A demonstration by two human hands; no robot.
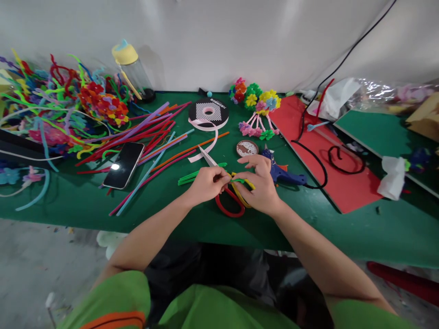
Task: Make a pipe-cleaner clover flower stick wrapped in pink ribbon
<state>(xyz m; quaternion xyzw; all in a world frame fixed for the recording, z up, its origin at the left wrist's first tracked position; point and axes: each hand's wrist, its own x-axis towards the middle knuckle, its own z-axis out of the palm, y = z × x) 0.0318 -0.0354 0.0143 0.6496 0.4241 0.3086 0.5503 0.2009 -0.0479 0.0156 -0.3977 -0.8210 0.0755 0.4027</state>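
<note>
Phone [123, 165]: flat on green table [85, 201], left of the hands.
Left hand [206, 183]: fingertips pinched on yellow pipe cleaner [232, 176], held over the table's middle.
Scissors [229, 206]: red handles, lying beneath both hands.
Right hand [261, 188]: fingers curled, pinching the same pipe cleaner.
Glue gun [285, 174]: just right.

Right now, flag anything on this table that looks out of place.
Scissors lie under the left hand and right hand, blade jutting out, while both pinch a pipe cleaner. The phone sits among loose stems. Nothing looks spilled.
</note>
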